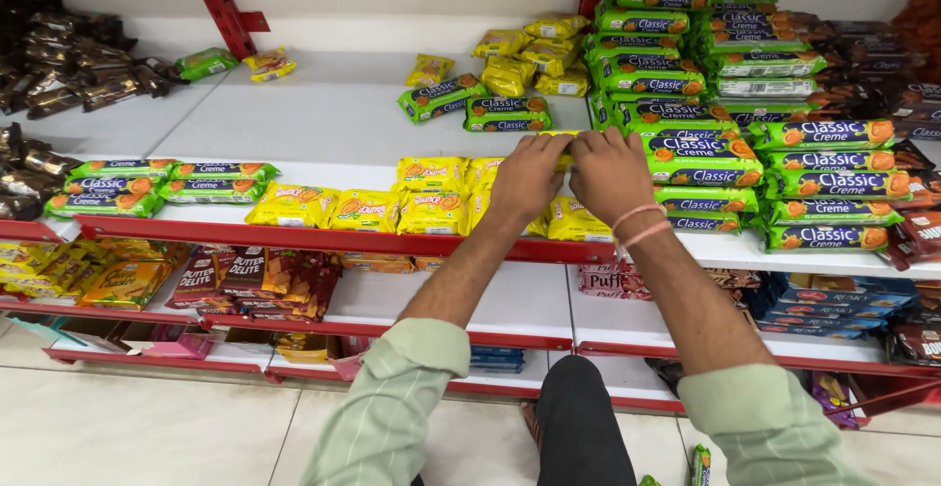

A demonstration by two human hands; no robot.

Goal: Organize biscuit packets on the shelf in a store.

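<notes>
White shelf (323, 119) with red edge under both hands. Big stack of green biscuit packs (730, 148) just right of right hand. Row of yellow packs (392, 207) below and left of left hand. Left hand (527, 174) and right hand (610, 170) side by side, fingers pinching one yellow pack (566, 136) at far fingertips, mostly hidden.

Both arms stretch toward twelve o'clock, pale green sleeves pushed to the elbows. The left hand (527, 174) and right hand (610, 170) meet knuckles-up, fingers curled down, a pink thread circling the right wrist.
</notes>
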